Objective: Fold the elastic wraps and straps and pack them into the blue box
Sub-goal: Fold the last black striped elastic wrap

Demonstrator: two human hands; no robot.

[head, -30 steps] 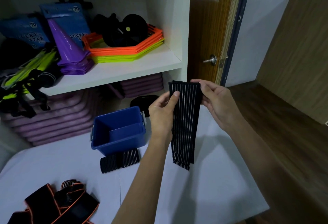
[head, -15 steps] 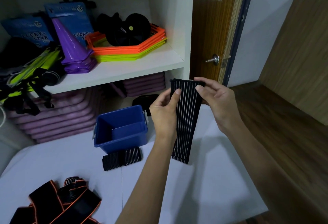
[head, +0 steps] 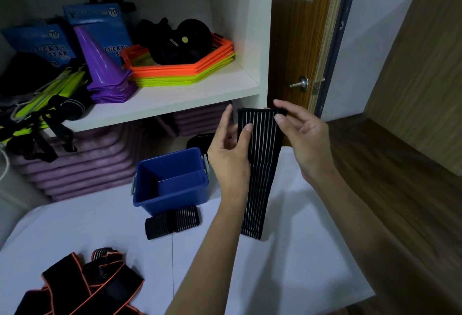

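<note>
A black elastic wrap with thin white stripes (head: 260,172) hangs doubled over, above the white table (head: 287,272). My left hand (head: 230,149) pinches its left edge near the top with thumb and fingers. My right hand (head: 303,137) pinches its top right corner. The open blue box (head: 172,179) stands left of my hands, with nothing visible inside. A folded black striped wrap (head: 172,222) lies on the table just in front of the box. Black straps with orange trim (head: 82,287) lie in a loose heap at the table's near left.
A white shelf (head: 160,99) behind the table carries purple cones (head: 105,64), orange and yellow hexagon rings (head: 185,67) and black gear. Purple mats (head: 82,164) are stacked under it. A wooden door (head: 300,47) is behind my right hand; the table's right edge drops to a wooden floor.
My left index finger has lifted off the wrap and my right hand's fingers have spread, now pinching only the top corner. The wrap hangs about where it was.
</note>
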